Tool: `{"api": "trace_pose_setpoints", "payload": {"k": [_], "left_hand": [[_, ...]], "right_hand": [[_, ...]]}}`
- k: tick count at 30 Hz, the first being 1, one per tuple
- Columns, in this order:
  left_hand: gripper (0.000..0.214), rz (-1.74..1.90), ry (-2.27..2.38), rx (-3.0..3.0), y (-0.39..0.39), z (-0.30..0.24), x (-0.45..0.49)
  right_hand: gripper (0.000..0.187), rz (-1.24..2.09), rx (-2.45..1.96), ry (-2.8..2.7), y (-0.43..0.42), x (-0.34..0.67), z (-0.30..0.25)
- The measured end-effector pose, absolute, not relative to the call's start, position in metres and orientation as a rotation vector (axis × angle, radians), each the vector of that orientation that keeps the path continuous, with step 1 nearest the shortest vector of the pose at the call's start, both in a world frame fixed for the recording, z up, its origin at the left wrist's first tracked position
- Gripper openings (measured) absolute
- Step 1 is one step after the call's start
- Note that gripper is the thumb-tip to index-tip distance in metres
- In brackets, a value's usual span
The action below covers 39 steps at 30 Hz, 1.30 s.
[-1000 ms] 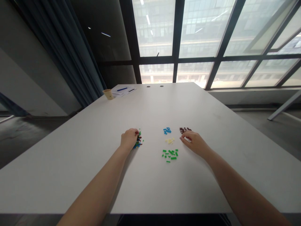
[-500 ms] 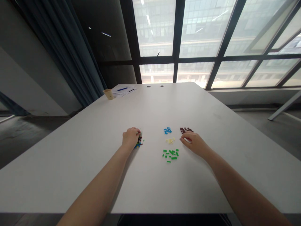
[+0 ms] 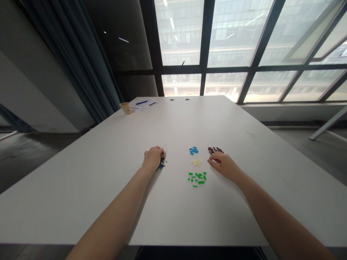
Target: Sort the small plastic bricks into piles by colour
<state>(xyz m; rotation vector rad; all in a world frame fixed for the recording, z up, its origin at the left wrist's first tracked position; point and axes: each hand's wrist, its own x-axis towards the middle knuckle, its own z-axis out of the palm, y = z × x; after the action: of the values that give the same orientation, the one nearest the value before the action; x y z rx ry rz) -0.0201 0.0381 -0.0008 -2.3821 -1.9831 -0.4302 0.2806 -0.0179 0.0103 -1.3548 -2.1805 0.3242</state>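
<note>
My left hand [image 3: 153, 158] lies curled over a mixed heap of small coloured bricks [image 3: 162, 163] on the white table [image 3: 108, 162], fingers closed down into the heap. My right hand [image 3: 223, 165] rests to the right with its fingers bent and pinched, just below a small group of dark brown bricks [image 3: 214, 149]. Between the hands lie three sorted groups: blue bricks [image 3: 193, 150], cream bricks [image 3: 196, 162] and green bricks [image 3: 197, 177]. What either hand holds is hidden.
At the far left corner of the table stand a small tan cup [image 3: 126, 108] and papers with a blue pen [image 3: 143, 103]. Large windows rise behind the table, a dark curtain hangs at left, and a slanted table leg [image 3: 328, 124] shows at right.
My left hand has slid slightly right, covering more of the mixed heap. My right hand has barely moved.
</note>
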Motion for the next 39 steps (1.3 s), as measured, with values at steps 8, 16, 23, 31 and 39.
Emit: {"api": "trace_pose_setpoints", "payload": {"k": [8,16,23,31,39], "left_hand": [[0.012,-1.401,-2.056,-2.652,0.037,-0.007,-0.008],[0.025,-2.829,-2.257,-2.808,-0.001,-0.001,0.042],[0.021,-2.923,-2.072,-3.019,-0.013,0.002,0.054],[0.019,-2.718,-2.011,-3.218,-0.009,-0.009,0.057],[0.017,-2.365,-1.907,-3.510,-0.009,-0.016,0.058]], "right_hand": [[0.021,0.323,-1.346,-2.182,-0.018,0.281,0.009],[0.020,0.328,-1.306,-2.164,-0.020,0.277,0.013],[0.015,0.337,-1.166,-2.120,-0.029,0.261,0.016],[0.011,0.327,-1.047,-2.113,-0.039,0.243,0.013],[0.005,0.362,-1.040,-2.132,-0.039,0.240,0.009]]}}
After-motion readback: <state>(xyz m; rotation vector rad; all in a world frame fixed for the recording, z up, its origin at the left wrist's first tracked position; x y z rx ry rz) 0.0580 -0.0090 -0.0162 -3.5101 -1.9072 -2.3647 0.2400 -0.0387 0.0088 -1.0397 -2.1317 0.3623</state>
